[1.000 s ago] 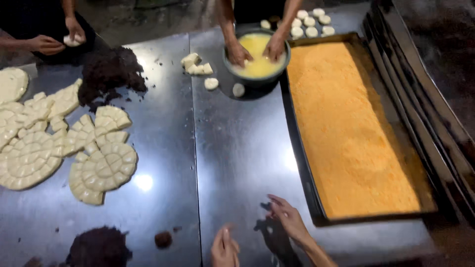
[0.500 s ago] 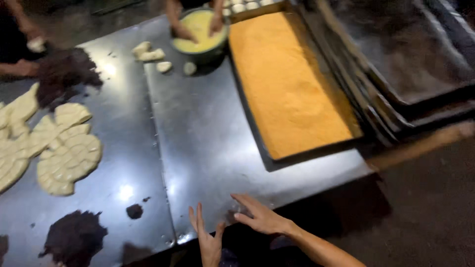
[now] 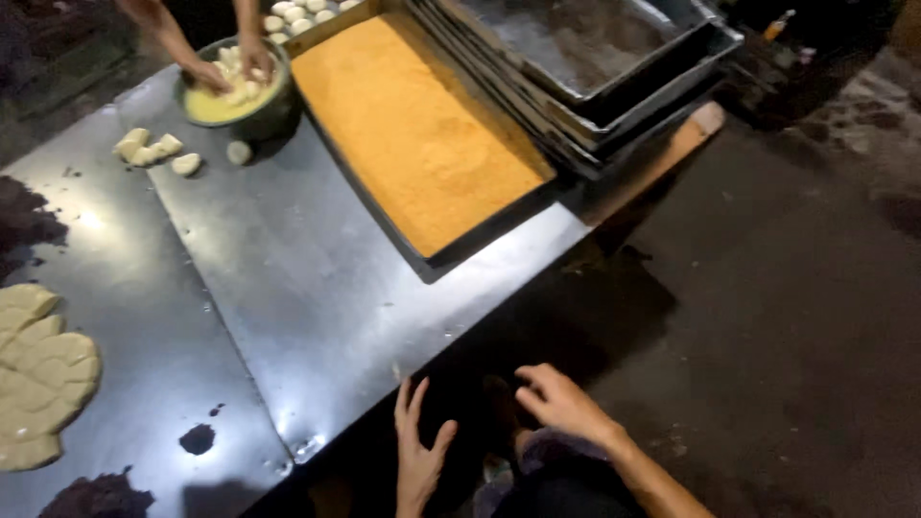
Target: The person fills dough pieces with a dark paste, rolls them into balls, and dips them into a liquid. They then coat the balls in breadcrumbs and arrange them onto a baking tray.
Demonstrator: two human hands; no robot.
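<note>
Vs. 0.5 s earlier: your view swung right, and both hands came off the steel table (image 3: 288,288) edge, now just beside it over dark floor. Left hand (image 3: 419,451) was open, fingers spread; right hand (image 3: 561,403) open, fingers curled, holding nothing. Count: 1 tray of orange crumbs (image 3: 422,134), 1 bowl (image 3: 235,96) w/ a co-worker's 2 hands in it, 4 loose dough pieces (image 3: 153,149).

Dim scene, lit from overhead: glare streaks the steel table (image 3: 288,278) before me. My floor (image 3: 796,317) lies in shadow; edges blur softly.
</note>
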